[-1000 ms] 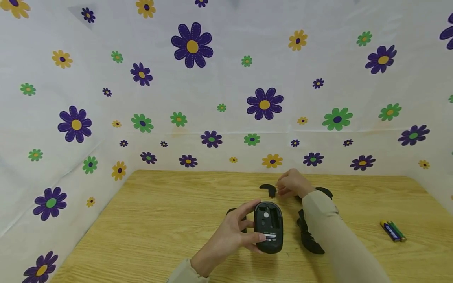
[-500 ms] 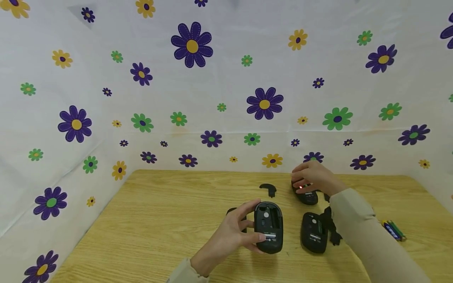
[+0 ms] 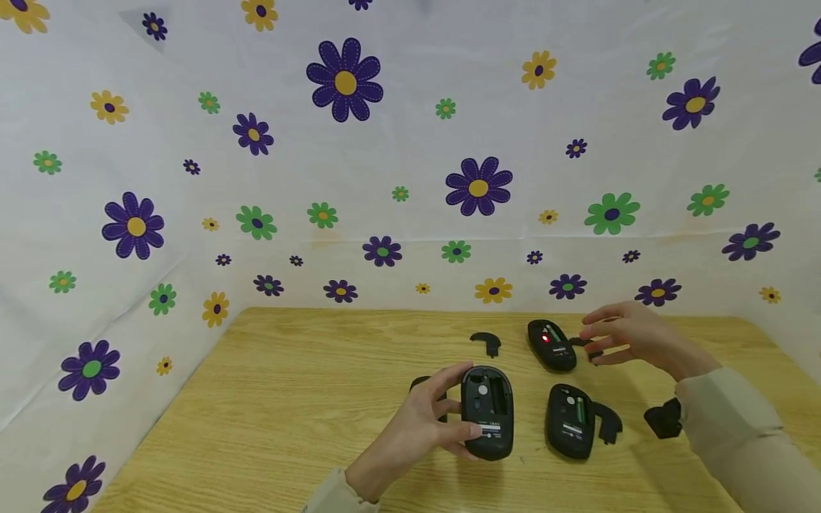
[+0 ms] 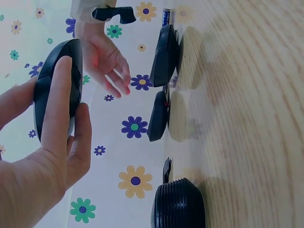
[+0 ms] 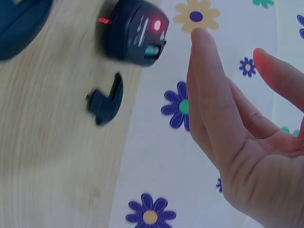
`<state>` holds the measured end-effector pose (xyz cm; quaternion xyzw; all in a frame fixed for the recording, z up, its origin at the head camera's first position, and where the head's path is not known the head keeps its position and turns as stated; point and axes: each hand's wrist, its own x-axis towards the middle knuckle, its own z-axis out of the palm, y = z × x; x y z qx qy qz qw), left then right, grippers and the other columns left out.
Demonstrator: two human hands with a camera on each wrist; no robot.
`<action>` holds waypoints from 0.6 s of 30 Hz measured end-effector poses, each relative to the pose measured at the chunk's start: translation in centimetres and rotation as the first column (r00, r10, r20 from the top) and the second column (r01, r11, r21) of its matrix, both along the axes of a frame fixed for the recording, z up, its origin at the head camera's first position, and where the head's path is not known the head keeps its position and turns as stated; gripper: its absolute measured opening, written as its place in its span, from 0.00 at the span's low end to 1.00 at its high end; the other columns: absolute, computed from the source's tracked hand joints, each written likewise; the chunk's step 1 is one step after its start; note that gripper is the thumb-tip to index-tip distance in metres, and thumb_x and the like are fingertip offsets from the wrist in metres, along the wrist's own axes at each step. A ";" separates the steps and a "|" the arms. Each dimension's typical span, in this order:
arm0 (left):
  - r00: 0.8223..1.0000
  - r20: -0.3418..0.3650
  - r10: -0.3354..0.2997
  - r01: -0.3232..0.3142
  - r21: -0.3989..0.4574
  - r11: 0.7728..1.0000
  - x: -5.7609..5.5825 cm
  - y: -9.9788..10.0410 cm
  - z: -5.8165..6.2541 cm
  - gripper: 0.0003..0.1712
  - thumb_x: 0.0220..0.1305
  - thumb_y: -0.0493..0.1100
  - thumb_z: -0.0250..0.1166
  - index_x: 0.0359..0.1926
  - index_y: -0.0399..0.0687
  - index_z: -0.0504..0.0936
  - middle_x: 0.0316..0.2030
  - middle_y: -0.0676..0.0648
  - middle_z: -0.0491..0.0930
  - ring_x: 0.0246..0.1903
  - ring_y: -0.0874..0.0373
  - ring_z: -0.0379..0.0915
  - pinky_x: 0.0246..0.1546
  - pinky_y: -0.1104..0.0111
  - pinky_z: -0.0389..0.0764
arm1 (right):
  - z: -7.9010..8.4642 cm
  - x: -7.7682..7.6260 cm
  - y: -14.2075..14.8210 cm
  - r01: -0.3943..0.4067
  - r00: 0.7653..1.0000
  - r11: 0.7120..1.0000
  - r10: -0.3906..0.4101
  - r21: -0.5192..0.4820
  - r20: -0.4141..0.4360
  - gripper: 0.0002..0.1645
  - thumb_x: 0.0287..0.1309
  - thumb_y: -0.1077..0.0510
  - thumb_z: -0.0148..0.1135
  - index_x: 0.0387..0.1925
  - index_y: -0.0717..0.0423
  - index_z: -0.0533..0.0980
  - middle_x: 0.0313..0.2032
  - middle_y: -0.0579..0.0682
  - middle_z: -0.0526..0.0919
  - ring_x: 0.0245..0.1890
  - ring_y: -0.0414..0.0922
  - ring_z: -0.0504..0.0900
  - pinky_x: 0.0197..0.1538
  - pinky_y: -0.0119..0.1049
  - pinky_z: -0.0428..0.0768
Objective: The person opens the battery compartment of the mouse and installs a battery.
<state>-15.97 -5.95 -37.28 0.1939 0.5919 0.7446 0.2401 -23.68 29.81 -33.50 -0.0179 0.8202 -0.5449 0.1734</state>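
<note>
My left hand (image 3: 417, 420) holds a black computer mouse (image 3: 487, 413) underside up, thumb across its label. Its open battery slot looks dark. In the left wrist view the mouse (image 4: 59, 90) appears side-on between my fingers. Above the back right of the table, my right hand (image 3: 641, 338) has its fingers spread, holding nothing. Left of it lies an upturned mouse (image 3: 551, 347) with a red light and a green battery. A curved black battery cover (image 5: 107, 102) lies beside that mouse. Nearer me is another upturned mouse (image 3: 569, 427), also with a green battery.
A battery cover (image 3: 608, 424) touches the nearer mouse, and another cover (image 3: 490, 343) lies at the back. Behind my left hand sits a partly hidden black object (image 3: 420, 383), ribbed in the left wrist view. A blue battery (image 4: 166, 17) shows there too. A flowered cloth (image 3: 385, 178) surrounds the table.
My right hand has moved right, from beside the back cover, past the lit mouse, uncovering both upturned mice. My sleeve now hides the loose batteries in the head view. My left hand stays put.
</note>
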 end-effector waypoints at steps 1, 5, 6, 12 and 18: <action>1.000 0.000 0.001 -0.001 0.001 1.000 0.0 0.0 0.0 0.46 0.58 0.20 0.64 0.76 0.42 0.61 0.71 0.40 0.63 0.50 0.48 0.79 0.33 0.56 0.89 | 0.0 0.2 0.4 -0.001 1.000 1.000 0.001 -0.002 0.000 0.31 0.74 0.60 0.55 0.65 0.82 0.60 0.45 0.56 0.84 0.43 0.51 0.86 0.48 0.50 0.87; 1.000 0.001 -0.001 0.001 -0.005 1.000 0.0 0.0 0.1 0.46 0.59 0.21 0.64 0.76 0.42 0.61 0.71 0.40 0.63 0.50 0.48 0.79 0.33 0.56 0.89 | -0.3 0.9 2.3 0.007 1.000 1.000 -0.007 0.000 -0.003 0.32 0.74 0.60 0.55 0.65 0.83 0.59 0.46 0.56 0.84 0.45 0.53 0.86 0.48 0.50 0.87; 1.000 0.001 -0.003 0.003 -0.005 1.000 0.0 0.0 0.1 0.46 0.59 0.21 0.64 0.77 0.41 0.61 0.71 0.40 0.63 0.50 0.48 0.79 0.34 0.56 0.89 | -0.3 1.1 2.8 0.010 1.000 1.000 -0.010 0.006 -0.001 0.32 0.74 0.60 0.55 0.65 0.83 0.59 0.47 0.56 0.83 0.46 0.53 0.86 0.48 0.50 0.87; 1.000 0.009 -0.003 0.004 -0.003 1.000 0.0 0.0 0.1 0.47 0.59 0.20 0.63 0.77 0.41 0.59 0.72 0.41 0.62 0.50 0.49 0.79 0.33 0.56 0.89 | -0.5 1.7 5.8 0.014 1.000 0.999 -0.015 0.037 0.018 0.31 0.75 0.63 0.52 0.65 0.85 0.56 0.46 0.52 0.83 0.46 0.52 0.86 0.48 0.49 0.87; 1.000 0.011 0.004 -0.004 -0.008 1.000 0.0 0.1 0.2 0.46 0.58 0.20 0.64 0.77 0.41 0.60 0.71 0.41 0.62 0.50 0.49 0.79 0.33 0.55 0.89 | -1.0 2.6 8.3 0.071 0.996 0.996 -0.073 0.044 0.049 0.28 0.75 0.64 0.50 0.62 0.86 0.58 0.44 0.49 0.84 0.43 0.51 0.86 0.46 0.49 0.88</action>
